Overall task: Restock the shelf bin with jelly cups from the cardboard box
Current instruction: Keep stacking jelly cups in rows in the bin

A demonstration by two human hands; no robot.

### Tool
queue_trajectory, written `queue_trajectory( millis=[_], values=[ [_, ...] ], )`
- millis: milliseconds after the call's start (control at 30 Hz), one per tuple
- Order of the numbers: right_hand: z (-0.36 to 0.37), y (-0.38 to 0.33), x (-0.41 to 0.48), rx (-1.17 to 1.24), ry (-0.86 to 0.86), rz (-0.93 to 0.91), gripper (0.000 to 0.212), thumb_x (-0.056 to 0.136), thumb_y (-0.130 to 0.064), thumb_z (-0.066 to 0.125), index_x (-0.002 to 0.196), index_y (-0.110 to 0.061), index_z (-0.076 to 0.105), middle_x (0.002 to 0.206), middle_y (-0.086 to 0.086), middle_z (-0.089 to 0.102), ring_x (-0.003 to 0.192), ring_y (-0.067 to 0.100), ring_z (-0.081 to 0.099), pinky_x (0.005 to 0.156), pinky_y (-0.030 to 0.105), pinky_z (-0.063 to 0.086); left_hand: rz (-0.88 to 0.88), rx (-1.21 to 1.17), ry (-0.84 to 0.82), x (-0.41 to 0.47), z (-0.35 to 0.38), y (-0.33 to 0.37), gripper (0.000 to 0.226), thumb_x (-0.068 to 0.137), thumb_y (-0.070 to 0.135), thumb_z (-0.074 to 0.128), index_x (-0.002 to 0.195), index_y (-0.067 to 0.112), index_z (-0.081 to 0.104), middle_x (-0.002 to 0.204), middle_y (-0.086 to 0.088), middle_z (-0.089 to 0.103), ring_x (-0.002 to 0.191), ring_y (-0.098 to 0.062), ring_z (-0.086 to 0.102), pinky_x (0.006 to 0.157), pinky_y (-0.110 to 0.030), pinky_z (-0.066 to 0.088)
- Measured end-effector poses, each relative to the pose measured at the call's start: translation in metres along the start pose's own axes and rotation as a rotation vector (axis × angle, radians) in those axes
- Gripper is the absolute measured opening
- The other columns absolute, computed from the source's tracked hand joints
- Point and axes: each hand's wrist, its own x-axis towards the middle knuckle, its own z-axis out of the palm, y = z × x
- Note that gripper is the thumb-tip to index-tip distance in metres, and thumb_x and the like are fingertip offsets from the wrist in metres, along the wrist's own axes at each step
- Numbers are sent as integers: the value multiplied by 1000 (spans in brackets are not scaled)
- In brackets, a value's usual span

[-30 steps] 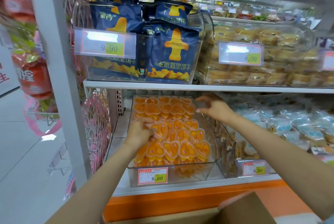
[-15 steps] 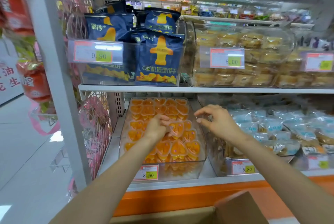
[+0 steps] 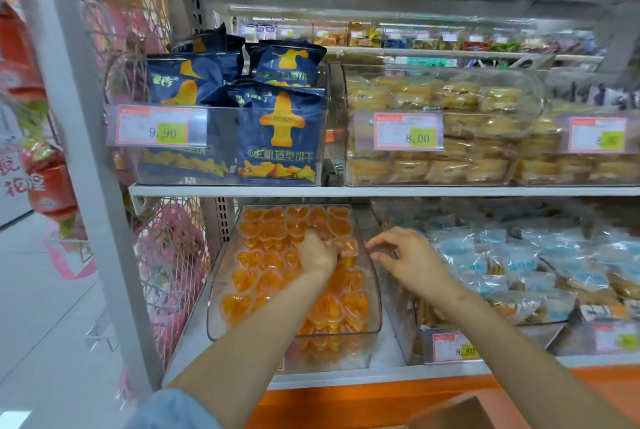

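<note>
1. The jelly cups (image 3: 263,278) are seen packed in close rows inside the clear shelf bin (image 3: 376,304) on the lower shelf. Only a corner of the cardboard box (image 3: 450,411) is shown at the bottom edge.
2. The left hand (image 3: 317,253) is set among the cups toward the back of the bin, with its fingers bent down onto them. The fingertips are hidden, so it cannot be told whether a cup is pinched.
3. The right hand (image 3: 410,257) is held just beside the bin's right wall, fingers loosely curled, and nothing is seen in it.
4. The cups are judged small and light, with thin plastic walls that give under a squeeze and a film lid that could be pierced. Their smooth sides are likely to be slippery.
5. A cup is best taken by its stiffer rim, or pinched across the sides, with the lid left unpressed.
6. The bin is judged almost full, so little more than levelling appears to be needed.
</note>
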Motion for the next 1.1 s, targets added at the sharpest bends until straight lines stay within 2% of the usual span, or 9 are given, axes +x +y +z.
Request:
queue_trajectory(
  millis=[200, 333, 500, 567, 633, 700, 800, 967, 1100],
  values=[
    [1, 1, 2, 34, 13, 4, 17, 86, -16, 65, 101, -21, 70, 97, -2, 62, 94, 13, 54, 87, 27, 44, 18, 11, 57, 6, 3, 1, 27, 86, 9, 62, 112, 5, 58, 118, -15, 61, 112, -31, 57, 97, -35, 46],
    [1, 3, 1, 20, 11, 2, 18, 87, -16, 63, 102, -20, 70, 97, -4, 60, 94, 11, 52, 88, 28, 43, 126, 136, 20, 8, -2, 0, 20, 89, 15, 61, 106, 5, 63, 112, -12, 65, 105, -28, 61, 90, -32, 48],
    [5, -1, 10, -113, -43, -49, 24, 90, -25, 59, 113, -21, 67, 108, 0, 62, 105, 16, 49, 88, 26, 38, 523, 445, 50, 16, -34, -12, 21, 91, 21, 58, 107, 8, 64, 108, -9, 66, 102, -25, 61, 85, -33, 49],
    [6, -3, 24, -162, -65, -44, 27, 91, -27, 58, 116, -22, 66, 114, 1, 64, 109, 18, 53, 92, 27, 40, 691, 546, 0, 15, -41, -17, 27, 91, 26, 57, 113, 12, 63, 114, -5, 64, 109, -22, 57, 92, -32, 44],
    [5, 1, 46, -151, -93, 49, 30, 93, -24, 55, 122, -20, 63, 124, 3, 62, 114, 20, 55, 93, 26, 41, 787, 612, -85, 11, -40, -21, 36, 92, 32, 55, 125, 18, 57, 126, -2, 58, 120, -19, 49, 102, -31, 36],
    [8, 10, 71, -162, -152, 108, 32, 94, -20, 51, 125, -21, 59, 132, 5, 56, 119, 22, 52, 98, 28, 41, 799, 676, -146, 8, -34, -23, 47, 93, 38, 51, 137, 23, 45, 139, 0, 47, 131, -17, 38, 110, -32, 28],
    [16, 18, 99, -229, -282, 116, 34, 95, -15, 44, 126, -20, 58, 133, 6, 54, 119, 25, 51, 102, 34, 41, 776, 746, -224, 11, -27, -24, 57, 93, 49, 44, 144, 26, 32, 149, 1, 35, 138, -16, 27, 114, -34, 18],
    [33, 18, 117, -176, -398, 71, 34, 93, -42, 48, 123, -28, 60, 126, -2, 60, 111, 18, 56, 98, 35, 45, 800, 789, -258, 19, -20, -27, 51, 97, 47, 35, 143, 27, 36, 151, 4, 33, 139, -14, 27, 115, -33, 15],
    [45, 27, 120, -169, -423, 55, 37, 94, -38, 50, 130, -35, 53, 136, -7, 53, 122, 18, 51, 104, 36, 41, 799, 742, -241, 24, -14, -31, 48, 96, 43, 40, 141, 24, 40, 148, 1, 37, 137, -16, 30, 112, -30, 19]
  ],
)
